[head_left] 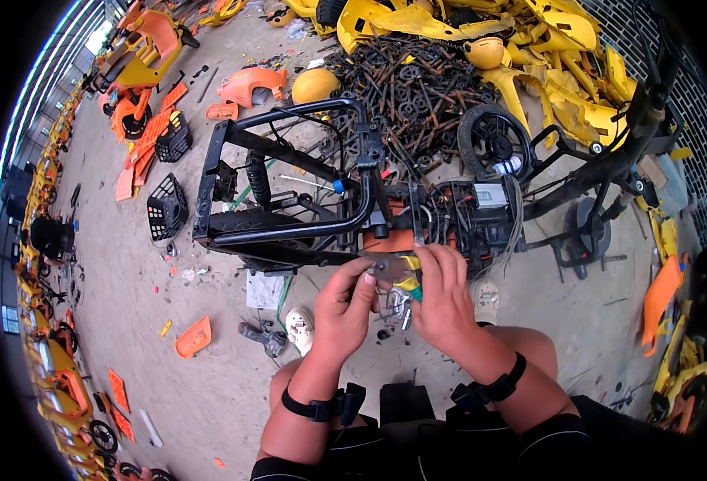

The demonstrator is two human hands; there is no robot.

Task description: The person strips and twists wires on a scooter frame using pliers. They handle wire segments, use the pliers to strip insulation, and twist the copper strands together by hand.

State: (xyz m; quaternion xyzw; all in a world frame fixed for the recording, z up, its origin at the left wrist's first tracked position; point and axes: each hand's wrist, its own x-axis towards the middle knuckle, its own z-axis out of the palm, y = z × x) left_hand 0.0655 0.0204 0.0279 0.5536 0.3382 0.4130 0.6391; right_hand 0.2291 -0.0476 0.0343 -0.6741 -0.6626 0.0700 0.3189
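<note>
My right hand (445, 301) is closed round the yellow-and-green handles of a pair of pliers (408, 282). The pliers' grey metal head points left, to where my left hand (344, 309) pinches it between thumb and fingers. Whether a small part sits in the jaws cannot be made out. Just beyond both hands, a stripped black scooter frame (289, 238) lies across the floor, with its wheel and shock absorber inside the tubing. Wires and a grey box (491, 195) show in the frame's middle.
Behind the frame rises a heap of rusty metal parts (409, 96), with yellow body panels (562, 88) beside it. Black baskets (166, 207) and orange panels (137, 160) lie on the left. A power tool (265, 338) rests near my left shoe (299, 329).
</note>
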